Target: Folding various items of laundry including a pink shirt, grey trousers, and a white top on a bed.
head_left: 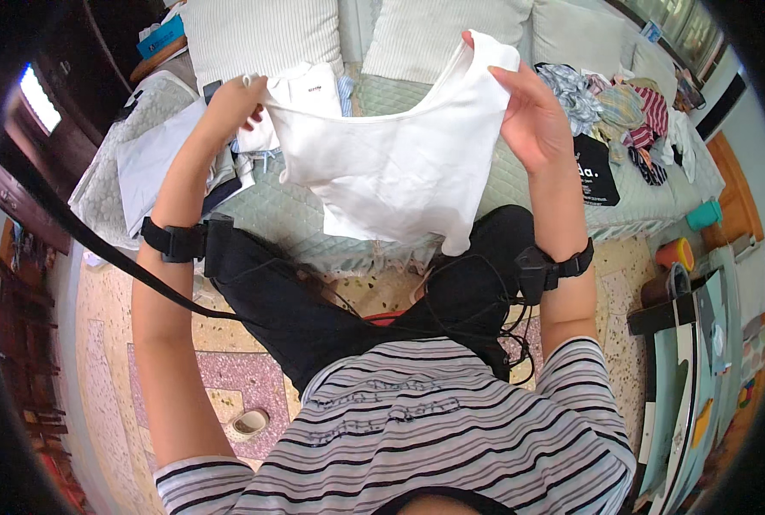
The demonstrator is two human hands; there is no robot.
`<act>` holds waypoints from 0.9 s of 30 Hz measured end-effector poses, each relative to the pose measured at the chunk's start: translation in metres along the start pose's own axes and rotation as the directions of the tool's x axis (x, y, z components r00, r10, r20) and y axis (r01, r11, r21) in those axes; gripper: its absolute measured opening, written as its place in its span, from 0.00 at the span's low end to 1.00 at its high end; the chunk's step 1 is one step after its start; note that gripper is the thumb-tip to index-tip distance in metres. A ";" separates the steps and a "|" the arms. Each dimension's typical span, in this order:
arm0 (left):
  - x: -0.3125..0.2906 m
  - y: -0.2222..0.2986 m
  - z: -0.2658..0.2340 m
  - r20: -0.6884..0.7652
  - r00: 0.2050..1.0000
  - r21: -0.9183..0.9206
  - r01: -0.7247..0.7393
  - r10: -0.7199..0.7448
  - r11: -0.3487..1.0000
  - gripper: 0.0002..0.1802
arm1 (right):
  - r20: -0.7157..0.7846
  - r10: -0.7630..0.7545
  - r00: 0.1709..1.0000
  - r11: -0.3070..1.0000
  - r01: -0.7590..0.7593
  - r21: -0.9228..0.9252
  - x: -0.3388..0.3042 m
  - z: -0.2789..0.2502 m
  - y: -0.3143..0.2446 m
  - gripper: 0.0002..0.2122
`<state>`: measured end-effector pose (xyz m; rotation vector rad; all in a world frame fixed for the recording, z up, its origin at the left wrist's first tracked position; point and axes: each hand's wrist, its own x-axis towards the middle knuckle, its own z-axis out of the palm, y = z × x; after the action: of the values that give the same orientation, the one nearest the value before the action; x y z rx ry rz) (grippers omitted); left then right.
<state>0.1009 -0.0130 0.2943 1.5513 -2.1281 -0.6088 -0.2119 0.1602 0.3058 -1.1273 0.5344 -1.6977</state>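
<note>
1. Left hand (235,107), one: fingers curled and closed on the upper left edge of the cloth; I see the back of the hand, so the exact pinch is partly hidden from me.
2. Right hand (537,120), one: clamped on the shoulder strap, thumb on the near face, the other fingers mostly behind the fabric.
3. White top (391,172), sleeveless, one: stretched between the two hands, below and inward of both grips, in front of the sofa. I log its spread as left to right, its body dropping from the grips toward the knees. The neckline dips in a scoop between the hands; the strap under the right hand stands higher in my view than the left edge. The lowest hem corner hangs on the right hand's side, by the right knee, so that hand is the nearer to it.
4. Black wrist straps (181,240), one on each forearm.
5. White folded garment (309,90), behind the left hand; pale flat cloth (155,159) further left.
6. Clothes pile (631,112), mixed patterns, beyond the right hand; black printed item (597,172) just beside it.
7. Sofa (254,210), pale green quilted cover, with ribbed cushions (258,39) along its back.
</note>
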 end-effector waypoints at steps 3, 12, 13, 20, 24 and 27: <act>-0.004 0.003 -0.005 0.019 1.000 -0.690 -0.002 0.021 0.724 0.18 | 0.061 -0.041 0.997 0.999 0.041 0.006 0.000 -0.001 -0.007 0.20; 0.016 0.000 -0.006 0.138 0.988 -0.855 0.156 -0.074 0.495 0.08 | -0.027 0.059 0.998 0.969 -0.051 0.240 0.021 -0.045 0.003 0.18; 0.022 -0.002 -0.006 0.187 0.977 -0.855 0.215 -0.107 0.472 0.07 | -0.030 0.055 0.998 0.969 -0.047 0.241 0.024 -0.051 0.008 0.18; 0.092 -0.005 0.014 0.306 0.943 -0.894 0.332 -0.129 0.302 0.08 | -0.018 0.242 0.970 0.885 -0.213 0.413 0.089 -0.101 0.045 0.18; 0.148 0.007 0.011 0.379 0.923 -0.838 0.375 -0.071 0.397 0.06 | -0.158 0.213 0.964 0.965 -0.182 0.186 0.152 -0.132 0.054 0.17; 0.186 0.030 -0.015 0.160 0.987 -0.895 0.144 0.002 0.422 0.08 | -0.073 0.050 0.996 0.999 -0.048 0.022 0.210 -0.144 0.027 0.17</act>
<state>0.0346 -0.1843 0.3403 0.9312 -1.3008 -1.6128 -0.3400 -0.0618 0.3085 -1.0322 0.5845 -1.7038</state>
